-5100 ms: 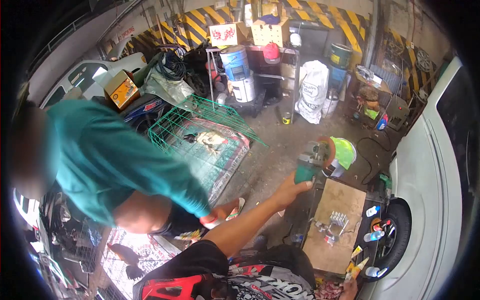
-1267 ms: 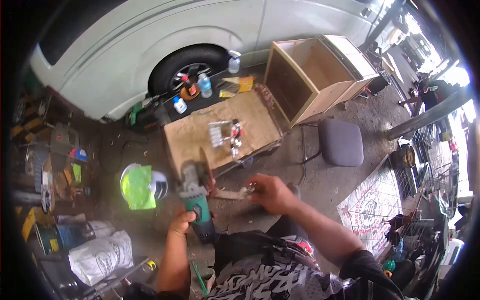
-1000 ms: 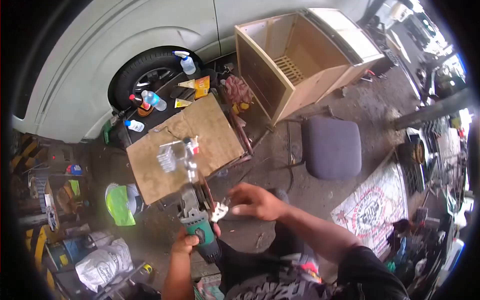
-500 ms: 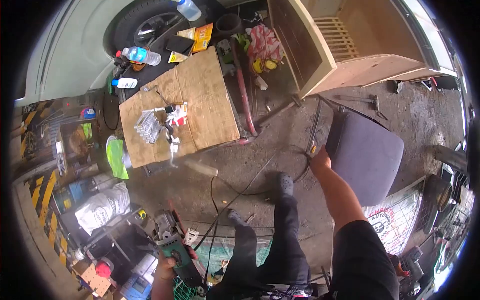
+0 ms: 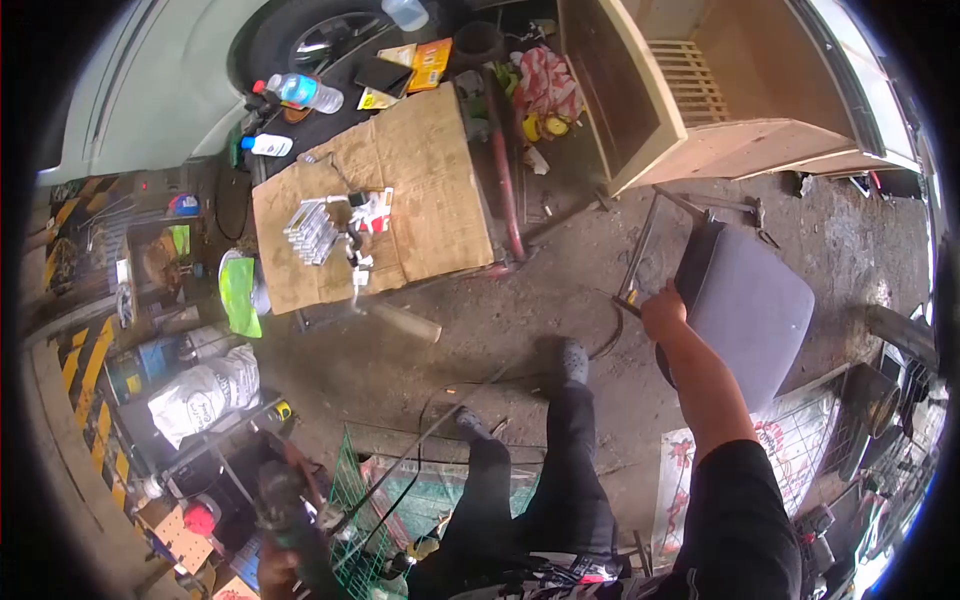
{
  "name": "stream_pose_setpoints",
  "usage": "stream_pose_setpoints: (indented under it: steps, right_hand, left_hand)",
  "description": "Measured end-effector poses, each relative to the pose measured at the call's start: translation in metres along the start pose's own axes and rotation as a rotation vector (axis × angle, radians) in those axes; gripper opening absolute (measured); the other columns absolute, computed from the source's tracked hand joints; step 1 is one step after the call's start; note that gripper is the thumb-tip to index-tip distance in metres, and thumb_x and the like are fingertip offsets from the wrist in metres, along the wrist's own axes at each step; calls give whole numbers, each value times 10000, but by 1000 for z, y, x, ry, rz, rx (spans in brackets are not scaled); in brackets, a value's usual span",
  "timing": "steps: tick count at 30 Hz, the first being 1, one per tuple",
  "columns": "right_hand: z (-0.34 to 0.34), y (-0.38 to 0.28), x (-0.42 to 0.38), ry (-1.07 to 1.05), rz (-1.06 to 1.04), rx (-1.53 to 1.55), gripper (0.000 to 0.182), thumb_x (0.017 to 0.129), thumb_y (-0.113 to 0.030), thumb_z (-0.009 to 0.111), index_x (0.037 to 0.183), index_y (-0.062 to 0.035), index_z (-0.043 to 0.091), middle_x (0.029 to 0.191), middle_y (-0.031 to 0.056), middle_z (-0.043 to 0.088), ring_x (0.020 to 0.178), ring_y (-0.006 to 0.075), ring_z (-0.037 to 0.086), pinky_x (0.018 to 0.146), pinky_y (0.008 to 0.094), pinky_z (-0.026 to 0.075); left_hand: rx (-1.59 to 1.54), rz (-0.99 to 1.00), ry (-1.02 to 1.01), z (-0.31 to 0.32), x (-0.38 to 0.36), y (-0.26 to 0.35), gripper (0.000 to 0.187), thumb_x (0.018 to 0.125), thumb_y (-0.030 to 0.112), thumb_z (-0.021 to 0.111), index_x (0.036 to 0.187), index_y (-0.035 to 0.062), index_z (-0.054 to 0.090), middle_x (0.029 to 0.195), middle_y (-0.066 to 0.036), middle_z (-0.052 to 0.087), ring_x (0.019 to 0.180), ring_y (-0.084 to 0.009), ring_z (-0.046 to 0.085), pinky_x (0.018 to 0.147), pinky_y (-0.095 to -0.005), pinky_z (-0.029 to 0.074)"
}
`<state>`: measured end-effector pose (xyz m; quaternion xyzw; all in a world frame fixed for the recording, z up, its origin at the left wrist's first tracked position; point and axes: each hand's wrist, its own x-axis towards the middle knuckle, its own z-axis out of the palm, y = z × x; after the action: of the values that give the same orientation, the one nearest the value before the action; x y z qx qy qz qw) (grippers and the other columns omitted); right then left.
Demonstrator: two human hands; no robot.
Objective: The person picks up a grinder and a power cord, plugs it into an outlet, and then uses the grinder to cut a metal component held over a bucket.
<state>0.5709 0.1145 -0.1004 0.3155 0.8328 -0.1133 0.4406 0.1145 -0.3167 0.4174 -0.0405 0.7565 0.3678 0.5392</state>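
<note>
At the lower left my left hand (image 5: 278, 568) is closed round the body of a green and dark angle grinder (image 5: 290, 500). Motion smears both of them. A black cord trails over the floor near my feet. My right hand (image 5: 664, 314) grips the left edge of a chair (image 5: 755, 305) with a grey padded seat and thin metal legs. The seat is tilted, and some of my fingertips are hidden at its edge.
A cardboard sheet (image 5: 400, 235) carries a silver metal part (image 5: 312, 232). Bottles and a phone-like black object lie behind it. An open wooden cabinet (image 5: 770, 145) stands at the back right. A green wire basket (image 5: 355, 520) sits by my legs.
My left hand has swung left and down with the grinder. My right hand stays at the chair's edge, slightly shifted, while the view has moved a little.
</note>
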Motion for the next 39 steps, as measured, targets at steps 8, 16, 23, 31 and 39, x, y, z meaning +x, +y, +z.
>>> stream_pose_setpoints:
  steps: [8,16,23,31,39]
  right_hand:
    - [-28,-6,-27,7,97,-89,313,954,-222,587,1166,-129,797,1326,157,722,1379,328,578,1286,505,226]
    - [-86,-182,-96,172,229,298,353,887,-214,675,1221,-118,736,1242,204,723,1249,389,647,1100,530,463]
    - [-284,-620,-293,308,-704,1086,517,946,-217,765,1418,-62,621,1156,151,755,1015,276,753,903,404,592]
    - [-517,-922,-440,121,-1154,1656,588,1017,-135,717,1498,29,422,1057,86,661,949,152,655,873,315,546]
    - [-642,-1054,-531,-265,-1401,1577,347,1028,-207,735,1252,27,612,953,13,648,824,88,584,773,264,507]
  left_hand:
    - [-134,113,120,-124,-33,-73,908,665,459,930,1322,-42,553,991,-181,729,832,-315,752,705,-433,638]
    - [-177,105,-41,-236,5,-103,989,675,295,937,1473,-46,462,1199,-161,706,1061,-295,715,883,-444,604]
    - [-250,262,-361,-401,40,-102,793,784,331,853,1421,-41,561,1179,-161,738,1068,-265,723,1003,-410,548]
    - [-475,608,-37,-564,-102,-37,748,823,368,807,1399,-45,569,1183,-166,737,1034,-248,730,918,-372,584]
    - [-527,913,438,-661,-202,-23,826,789,498,819,1352,-55,575,1145,-151,717,965,-228,730,850,-360,606]
